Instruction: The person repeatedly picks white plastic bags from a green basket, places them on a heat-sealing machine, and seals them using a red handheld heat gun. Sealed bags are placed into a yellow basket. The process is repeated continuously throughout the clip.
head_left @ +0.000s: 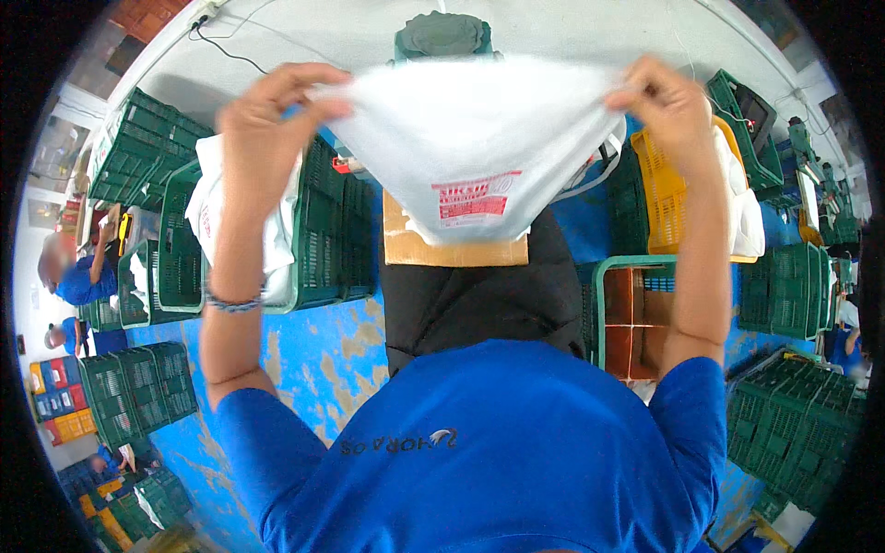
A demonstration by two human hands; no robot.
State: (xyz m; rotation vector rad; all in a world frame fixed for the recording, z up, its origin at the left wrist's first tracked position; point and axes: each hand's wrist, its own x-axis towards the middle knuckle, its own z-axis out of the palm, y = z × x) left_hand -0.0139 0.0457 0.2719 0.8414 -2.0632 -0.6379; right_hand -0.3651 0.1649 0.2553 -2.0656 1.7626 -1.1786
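Observation:
A white bag (479, 138) with red print hangs stretched between my raised hands. My left hand (277, 101) pinches its upper left corner between thumb and fingers. At the upper right corner my right hand (659, 101) grips the bag, with its fingers curled and slightly blurred. The bag's lower edge hangs in front of a piece of brown cardboard (452, 252) above a black padded surface (479, 309). What lies behind the bag is mostly hidden.
To the left, a green crate (309, 230) holds white bags (207, 198). A yellow crate (666, 203) with white material stands on the right, above a green crate (599, 323) with brown contents. Other green crates (138, 387) are stacked around the blue, worn floor (318, 346). People work at far left.

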